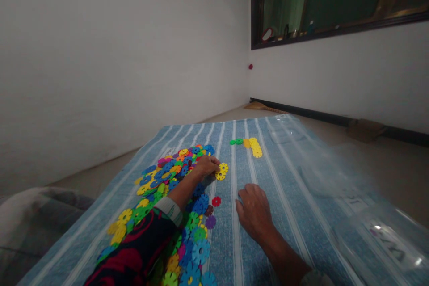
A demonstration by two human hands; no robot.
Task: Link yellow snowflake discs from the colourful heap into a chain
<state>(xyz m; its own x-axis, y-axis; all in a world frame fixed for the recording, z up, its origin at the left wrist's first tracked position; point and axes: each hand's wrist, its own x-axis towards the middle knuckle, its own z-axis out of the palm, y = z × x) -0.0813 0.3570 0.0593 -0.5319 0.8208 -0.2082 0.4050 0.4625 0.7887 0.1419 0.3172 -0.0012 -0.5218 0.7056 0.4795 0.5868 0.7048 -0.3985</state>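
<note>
My left hand (207, 166) reaches over the right edge of a heap of colourful plastic snowflake discs (167, 172). Its fingers are closed on the edge of yellow snowflake discs (222, 170), which look joined as a pair. My right hand (255, 210) rests on the striped cloth to the right, holding nothing, with its thumb apart and fingers loosely bent. Farther off lie several yellow discs (255, 147) in a row, an orange disc (247, 143) beside them and two green discs (238, 141). A small red disc (216, 201) lies between my hands and the heap.
Blue-and-white striped cloth (281, 214) covers the table. Clear plastic packaging (385, 237) lies along the right side. Grey fabric (40, 228) shows at the lower left. Beyond the table are white walls, a dark-framed window (335, 0) and a broom-like object (258, 106) on the floor.
</note>
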